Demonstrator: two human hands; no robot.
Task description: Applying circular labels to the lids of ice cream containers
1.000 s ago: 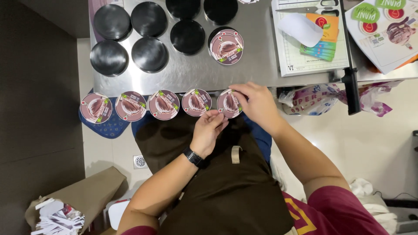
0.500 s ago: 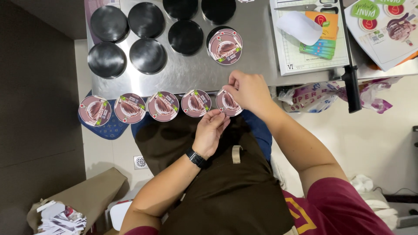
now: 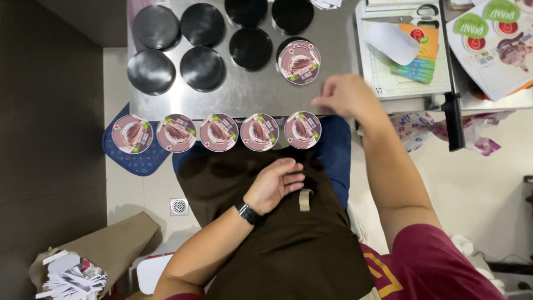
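Brown apron (image 3: 266, 233) fills the near part of the view, w/ the left hand (image 3: 275, 183) resting on it, wrist in a black watch (image 3: 248, 213). Its grip is loose, fingers half curled, nothing in it. Bottom left: a brown paper bag (image 3: 105, 244) w/ white paper strips (image 3: 69, 275) spilling out, and a round floor drain (image 3: 179, 206) near it.

Next out, along the near edge of the steel counter (image 3: 244, 91), a row of five labelled lids (image 3: 218, 132) sits side by side, each maroon w/ a picture sticker; the leftmost hangs over a blue mat (image 3: 136, 161).

Right hand (image 3: 344, 95) hovers over the counter edge, just right of the row's last lid and below-right of a single labelled lid (image 3: 299, 61) standing apart. Hand is blurred; can't tell how far its grip is open or if it holds anything.

Farther back: plain black lids (image 3: 202, 47) in two loose rows, unlabelled. Far right: a cutting mat (image 3: 383, 72) w/ a white backing sheet (image 3: 394, 41) and a stack of coloured cards (image 3: 419, 64), then a sticker sheet (image 3: 494, 39).
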